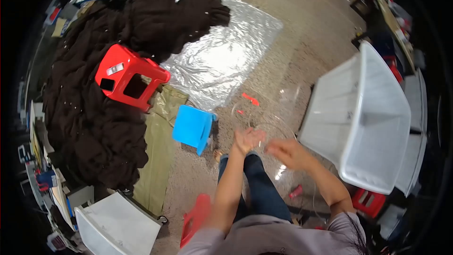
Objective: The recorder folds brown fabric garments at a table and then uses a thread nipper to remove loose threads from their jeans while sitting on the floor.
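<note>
1 view: left of 2 head-worn fisheyes, looking steeply down; left hand [249,140] and right hand [289,154] near, floor [306,66] farther, seen to its side edges.

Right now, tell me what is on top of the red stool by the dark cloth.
A flat black item and a small whitish item lie on the red stool. The patches of seat beneath them are covered, so unseen.

No text, brand, number or sign can be read. A small pale rectangle [115,69] is seen on the red stool [121,79] and faint dark marks on the white tub [330,104], but no lettering can be made out on either.
</note>
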Motion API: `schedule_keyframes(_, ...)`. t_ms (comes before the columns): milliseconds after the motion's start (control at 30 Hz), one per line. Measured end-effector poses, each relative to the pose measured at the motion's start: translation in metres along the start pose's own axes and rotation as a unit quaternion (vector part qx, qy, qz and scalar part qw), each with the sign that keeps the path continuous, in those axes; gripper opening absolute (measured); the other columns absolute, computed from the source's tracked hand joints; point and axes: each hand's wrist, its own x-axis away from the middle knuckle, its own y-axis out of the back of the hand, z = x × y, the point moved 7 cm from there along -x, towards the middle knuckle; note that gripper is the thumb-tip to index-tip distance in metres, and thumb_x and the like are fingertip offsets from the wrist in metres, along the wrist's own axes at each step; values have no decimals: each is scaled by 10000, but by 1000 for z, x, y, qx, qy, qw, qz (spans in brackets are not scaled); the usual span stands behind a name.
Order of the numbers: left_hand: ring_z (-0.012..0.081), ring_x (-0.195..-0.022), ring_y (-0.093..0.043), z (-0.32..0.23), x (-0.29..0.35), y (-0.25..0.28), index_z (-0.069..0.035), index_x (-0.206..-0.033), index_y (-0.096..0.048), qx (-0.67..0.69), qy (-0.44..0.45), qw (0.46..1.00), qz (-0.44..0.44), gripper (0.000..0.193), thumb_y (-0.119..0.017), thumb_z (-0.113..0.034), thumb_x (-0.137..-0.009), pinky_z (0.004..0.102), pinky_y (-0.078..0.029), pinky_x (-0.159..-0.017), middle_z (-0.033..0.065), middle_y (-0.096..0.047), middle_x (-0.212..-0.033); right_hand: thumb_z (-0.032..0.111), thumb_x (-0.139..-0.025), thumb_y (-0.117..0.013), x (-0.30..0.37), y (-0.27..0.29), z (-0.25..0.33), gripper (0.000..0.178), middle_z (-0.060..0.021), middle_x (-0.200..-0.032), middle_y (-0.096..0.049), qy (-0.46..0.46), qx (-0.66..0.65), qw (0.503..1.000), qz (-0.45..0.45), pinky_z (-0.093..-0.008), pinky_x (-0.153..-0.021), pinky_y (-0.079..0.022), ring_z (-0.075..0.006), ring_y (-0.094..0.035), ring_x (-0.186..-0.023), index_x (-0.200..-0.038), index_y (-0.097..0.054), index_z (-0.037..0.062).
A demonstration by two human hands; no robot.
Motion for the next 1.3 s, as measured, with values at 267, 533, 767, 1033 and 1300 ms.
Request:
schedule_keyframes(267, 159, -584, -543, 16, -15, 75, 25, -1058, -524, 39, 130, 986, -98, 422, -483, -383, -957, 220, -388, -414, 114, -600, -821, 326, -918, -552, 276, -14, 71, 200, -139, -789, -645, -261, 187, 930, 180, -490, -612, -458, -363, -629, -752, -905, -631, 142)
schedule_keyframes(533, 151, -461, -432, 163, 150, 26, -146, -1077, -513, -259, 130, 956, 42, 188, -453, -308, -1002, 274, -406, -428, 43, -538, -657, 388, -938, -606, 438, -133, -47, 501, -47, -1111, -662, -364, -318, 875, 28, -309, -867, -479, -134, -614, -959, -1297, -545, 42)
schedule_keyframes(767, 170, -764, -517, 229, 268, -38, -127, -1147, -538, -408, 143, 843, 321, 328, -498, -399, -968, 446, -433, -944, 25, -522, -767, 732, -846, -373, 218, -71, -45, 966, -166, -1452, -400, 28, -676, 713, -185, -432, -1089, -357, -284, -393, -1345, -1490, -218, 29)
schedule_keyframes(1033, 141, -817, -518, 281, 298, -33, -64, -1185, -554, -574, 220, 707, 350, 344, -567, -322, -958, 397, -403, -1005, 24, -550, -863, 574, -872, -556, 238, 33, 51, 806, -236, -1340, -507, 181, -629, 699, -287, -520, -811, -561, -335, -654, -1015, -1477, -253, 136)
schedule_keyframes(1300, 250, -1146, -513, 242, 261, -71, -108, -1438, -341, -704, -49, 668, 236, 518, -513, -221, -963, 391, -435, -970, 125, -452, -1378, 405, -914, -633, 315, 24, 48, 368, 22, -863, -660, 45, -350, 867, -352, -256, -563, -484, -75, -584, -685, -1110, -625, 94)
